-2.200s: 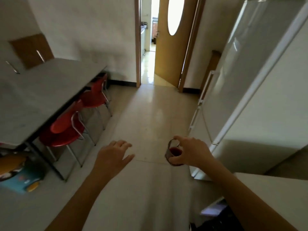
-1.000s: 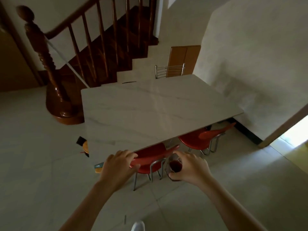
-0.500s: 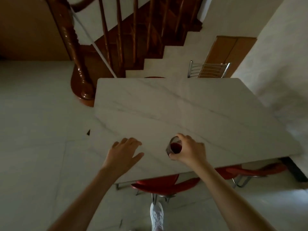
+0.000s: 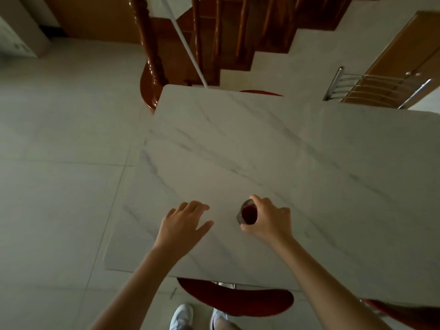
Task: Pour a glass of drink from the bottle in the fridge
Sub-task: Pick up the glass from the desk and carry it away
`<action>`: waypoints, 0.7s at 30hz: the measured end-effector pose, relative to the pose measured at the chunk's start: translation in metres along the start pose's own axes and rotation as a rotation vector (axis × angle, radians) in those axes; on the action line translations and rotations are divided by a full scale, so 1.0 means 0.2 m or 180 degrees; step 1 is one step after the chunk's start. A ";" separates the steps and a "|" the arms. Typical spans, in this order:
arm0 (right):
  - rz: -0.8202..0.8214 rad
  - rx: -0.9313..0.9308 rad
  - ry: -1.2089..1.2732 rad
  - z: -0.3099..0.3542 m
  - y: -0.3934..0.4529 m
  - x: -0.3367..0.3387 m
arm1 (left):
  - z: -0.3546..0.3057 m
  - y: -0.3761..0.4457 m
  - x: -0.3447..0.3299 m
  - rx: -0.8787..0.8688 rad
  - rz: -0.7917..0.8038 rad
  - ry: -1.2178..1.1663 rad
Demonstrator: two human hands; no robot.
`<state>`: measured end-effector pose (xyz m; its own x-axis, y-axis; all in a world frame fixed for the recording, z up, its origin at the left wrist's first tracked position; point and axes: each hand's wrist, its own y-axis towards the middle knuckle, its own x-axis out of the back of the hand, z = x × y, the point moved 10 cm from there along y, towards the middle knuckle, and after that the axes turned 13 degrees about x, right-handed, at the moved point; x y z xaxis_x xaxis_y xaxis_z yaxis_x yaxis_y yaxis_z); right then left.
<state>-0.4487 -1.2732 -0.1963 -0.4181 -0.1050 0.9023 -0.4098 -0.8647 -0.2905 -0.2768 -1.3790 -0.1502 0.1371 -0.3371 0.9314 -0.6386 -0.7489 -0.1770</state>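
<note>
Dark red drink fills the glass (image 4: 247, 214), gripped from the side by right hand (image 4: 269, 220) fingers (image 4: 258, 201) over the marble counter (image 4: 238, 151), toward its near edge. Whether touching down yet: cannot tell. Left hand (image 4: 184, 225) flat, released, grasping nothing, just beside. Likely risks: tilting on release and spilling; setting down too close to the near edge above the red chair (image 4: 235, 298); slipping on smooth stone.

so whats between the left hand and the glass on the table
Nothing: in the head view only bare marble tabletop separates the open left hand from the glass of dark red drink gripped by the right hand.
</note>
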 end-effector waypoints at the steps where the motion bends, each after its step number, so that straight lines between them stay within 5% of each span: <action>1: 0.0008 0.0021 -0.0013 0.00 0.01 -0.01 | 0.01 0.00 -0.01 0.0027 0.0004 -0.0008; 16: 0.0325 -0.0068 -0.0252 0.02 0.03 -0.11 | 0.14 0.03 0.02 0.0062 0.0016 -0.0097; 21: 0.0602 -0.0343 0.0223 0.02 -0.02 -0.14 | 0.17 -0.03 0.07 -0.0033 -0.0088 -0.0070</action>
<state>-0.4329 -1.2689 -0.2206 -0.5494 -0.2228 0.8053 -0.4013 -0.7750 -0.4881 -0.2449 -1.3984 -0.1472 0.1714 -0.3289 0.9287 -0.6421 -0.7522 -0.1479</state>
